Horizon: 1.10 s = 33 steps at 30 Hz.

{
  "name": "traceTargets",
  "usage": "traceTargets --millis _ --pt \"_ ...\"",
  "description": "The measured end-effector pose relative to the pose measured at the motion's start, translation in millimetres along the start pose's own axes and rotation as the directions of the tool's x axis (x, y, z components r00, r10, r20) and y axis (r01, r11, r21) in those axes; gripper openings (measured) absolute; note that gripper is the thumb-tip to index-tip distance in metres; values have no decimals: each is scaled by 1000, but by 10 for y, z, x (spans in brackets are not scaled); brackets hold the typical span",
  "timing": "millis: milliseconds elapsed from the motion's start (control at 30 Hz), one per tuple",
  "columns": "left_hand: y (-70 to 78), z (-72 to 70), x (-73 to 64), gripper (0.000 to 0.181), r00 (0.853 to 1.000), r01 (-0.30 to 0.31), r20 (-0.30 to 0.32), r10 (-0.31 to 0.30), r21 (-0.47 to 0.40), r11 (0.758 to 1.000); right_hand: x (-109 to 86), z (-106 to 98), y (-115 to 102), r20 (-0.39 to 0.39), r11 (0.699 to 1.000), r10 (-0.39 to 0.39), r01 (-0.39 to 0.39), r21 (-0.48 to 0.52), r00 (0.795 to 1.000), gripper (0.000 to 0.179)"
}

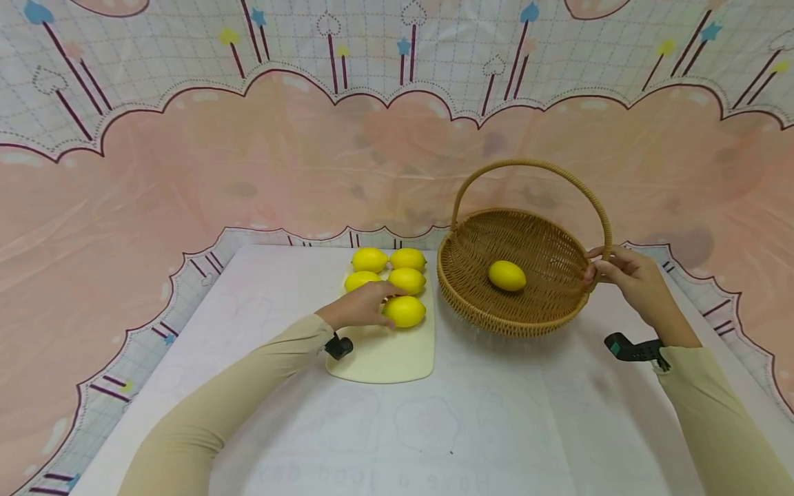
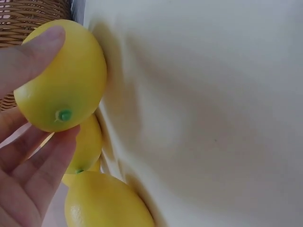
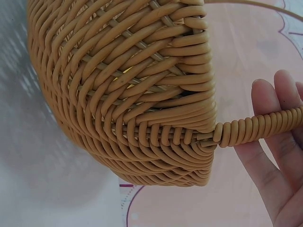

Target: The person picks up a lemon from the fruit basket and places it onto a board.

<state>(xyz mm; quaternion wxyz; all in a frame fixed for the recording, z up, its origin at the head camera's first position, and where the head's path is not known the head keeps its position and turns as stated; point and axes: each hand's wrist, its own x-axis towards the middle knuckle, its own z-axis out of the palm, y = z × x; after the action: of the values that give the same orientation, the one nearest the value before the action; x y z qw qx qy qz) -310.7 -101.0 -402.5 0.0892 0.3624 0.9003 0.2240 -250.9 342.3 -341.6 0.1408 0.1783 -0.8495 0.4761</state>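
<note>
In the head view, my left hand point(image 1: 362, 305) is over a cream cutting board point(image 1: 384, 362) and pinches the nearest lemon point(image 1: 406, 312) between thumb and fingers. The left wrist view shows this lemon point(image 2: 71, 80) close up, its green-tipped end facing the camera. Several other lemons point(image 1: 407, 260) lie in two columns behind it on the board. To the right stands a wicker basket point(image 1: 471, 303), tilted toward the camera, with one lemon point(image 1: 507, 275) inside. My right hand point(image 1: 633, 279) holds the base of the basket's handle point(image 3: 258, 128) on the right side.
Beneath everything lies a white cloth-covered table point(image 1: 279, 427). A pink patterned backdrop point(image 1: 347, 172) rises behind the board and basket. The tall arched handle stands above the basket's opening. A dark camera strap point(image 1: 338, 346) sits on each wrist.
</note>
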Motion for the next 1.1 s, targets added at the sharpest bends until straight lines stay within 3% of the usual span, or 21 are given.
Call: traceTargets --millis 133,400,1100 --pt "-7 6 2 60 1000 -3 4 3 -9 1000 4 0 8 9 1000 -5 5 0 1000 19" --pt "-10 -3 0 59 997 -33 73 34 -23 999 5 10 -17 -6 1000 7 -7 -16 1000 16" --pt "-1 0 25 63 999 -36 9 36 53 998 6 6 -17 1 1000 0 0 -9 1000 18"
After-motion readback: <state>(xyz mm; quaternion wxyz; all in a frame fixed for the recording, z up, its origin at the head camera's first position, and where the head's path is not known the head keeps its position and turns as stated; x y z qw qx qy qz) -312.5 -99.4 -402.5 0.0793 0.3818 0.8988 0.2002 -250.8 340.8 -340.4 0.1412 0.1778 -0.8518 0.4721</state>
